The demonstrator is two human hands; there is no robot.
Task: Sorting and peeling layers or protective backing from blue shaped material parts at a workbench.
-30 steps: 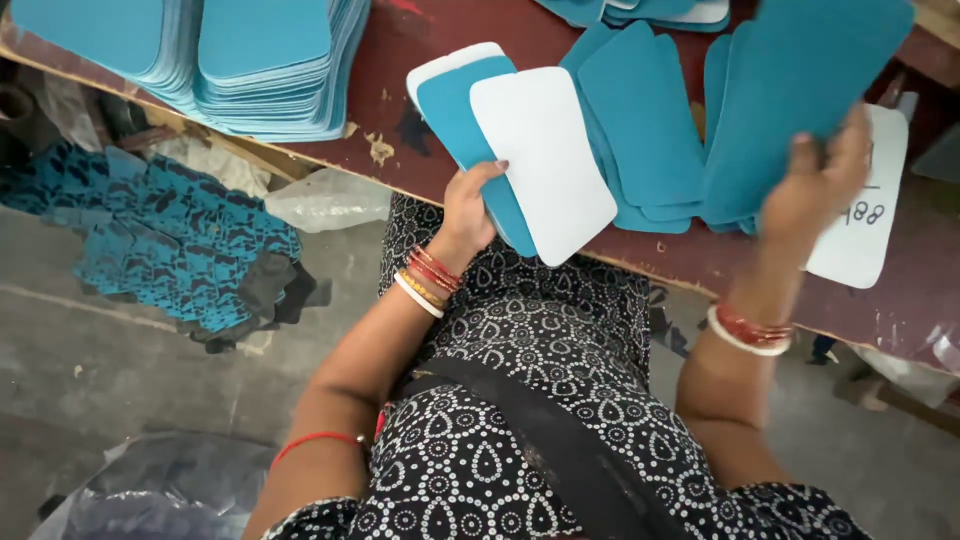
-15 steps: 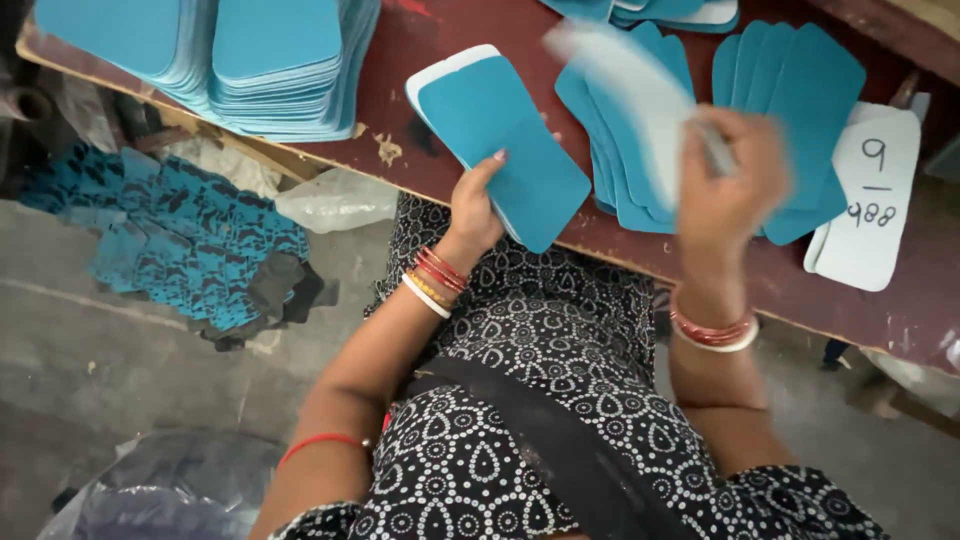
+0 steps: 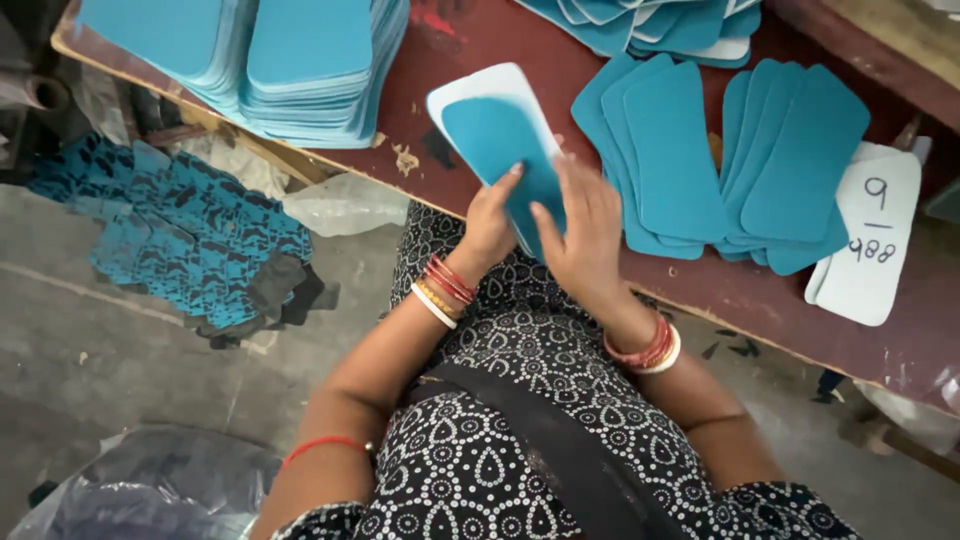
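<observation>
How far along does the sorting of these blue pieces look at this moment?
Looks partway. Done: a fanned row of blue pieces lies on the table right of the hands. In hand: the left hand and right hand both rest on a blue piece lying over a white piece. Left: tall blue stacks at the far left, purpose unclear.

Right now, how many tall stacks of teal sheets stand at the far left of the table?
2, side by side at the table's far left corner: the left stack and the right stack. Both run past the top edge, so more may be hidden.
</observation>
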